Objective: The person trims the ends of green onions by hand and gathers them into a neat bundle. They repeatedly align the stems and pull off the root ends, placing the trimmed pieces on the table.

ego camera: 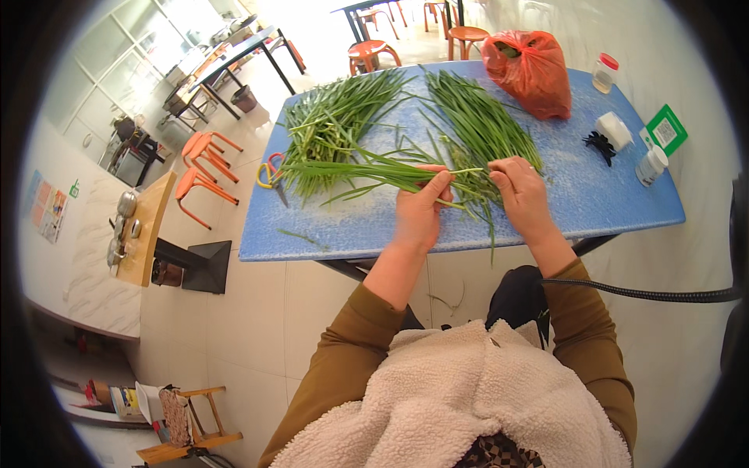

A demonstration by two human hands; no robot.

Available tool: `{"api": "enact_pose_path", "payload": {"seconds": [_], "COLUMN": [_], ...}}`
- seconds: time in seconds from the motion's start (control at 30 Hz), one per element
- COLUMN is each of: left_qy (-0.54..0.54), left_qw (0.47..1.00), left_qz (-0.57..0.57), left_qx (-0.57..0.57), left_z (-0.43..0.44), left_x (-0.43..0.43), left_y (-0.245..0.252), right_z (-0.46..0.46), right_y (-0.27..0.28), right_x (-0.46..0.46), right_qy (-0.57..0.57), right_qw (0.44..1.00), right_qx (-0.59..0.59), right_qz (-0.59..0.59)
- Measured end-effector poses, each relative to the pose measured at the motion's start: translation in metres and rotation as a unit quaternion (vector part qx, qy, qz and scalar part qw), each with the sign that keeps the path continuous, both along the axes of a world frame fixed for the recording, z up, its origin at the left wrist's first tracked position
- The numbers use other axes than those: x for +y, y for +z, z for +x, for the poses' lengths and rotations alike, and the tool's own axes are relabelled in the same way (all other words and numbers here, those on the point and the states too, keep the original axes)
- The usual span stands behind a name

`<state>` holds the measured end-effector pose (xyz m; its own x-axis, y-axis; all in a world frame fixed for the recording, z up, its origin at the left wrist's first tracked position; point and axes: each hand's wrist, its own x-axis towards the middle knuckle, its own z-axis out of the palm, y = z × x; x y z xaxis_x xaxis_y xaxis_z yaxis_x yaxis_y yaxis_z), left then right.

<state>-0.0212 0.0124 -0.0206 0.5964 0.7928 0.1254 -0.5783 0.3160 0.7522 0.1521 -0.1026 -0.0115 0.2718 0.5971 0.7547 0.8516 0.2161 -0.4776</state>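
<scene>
My left hand holds a small bunch of garlic chives, its green leaves pointing left and its pale stem ends pointing right. The thumb and bent fingers of my right hand are pinched at the pale end of one stalk that sticks out from the bunch. Under and between the hands, loose leaves and trimmings lie on the blue tabletop. Behind my right hand rests a large pile of chives. Another large pile lies at the back left.
Scissors with red and yellow handles lie by the left pile. At the right are a red plastic bag, a red-lidded jar, a white bottle, a black bundle and a green code stand. Orange stools stand left.
</scene>
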Motion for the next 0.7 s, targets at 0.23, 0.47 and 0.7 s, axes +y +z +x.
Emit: {"api": "enact_pose_path", "payload": {"seconds": [0.23, 0.47, 0.7], "left_qy": [-0.008, 0.014, 0.004], "left_qw": [0.993, 1.0, 1.0], "left_qz": [0.064, -0.008, 0.0], "left_qx": [0.102, 0.021, 0.028], "left_z": [0.003, -0.002, 0.001], "left_x": [-0.006, 0.003, 0.002], "left_y": [0.0, -0.001, -0.006], "right_z": [-0.006, 0.039, 0.094], "right_y": [0.006, -0.011, -0.031], "right_x": [-0.001, -0.003, -0.008], "right_qy": [0.058, -0.183, -0.293], "right_qw": [0.988, 0.981, 0.949], "right_qx": [-0.139, 0.025, -0.057], "right_qz": [-0.022, 0.053, -0.102]}}
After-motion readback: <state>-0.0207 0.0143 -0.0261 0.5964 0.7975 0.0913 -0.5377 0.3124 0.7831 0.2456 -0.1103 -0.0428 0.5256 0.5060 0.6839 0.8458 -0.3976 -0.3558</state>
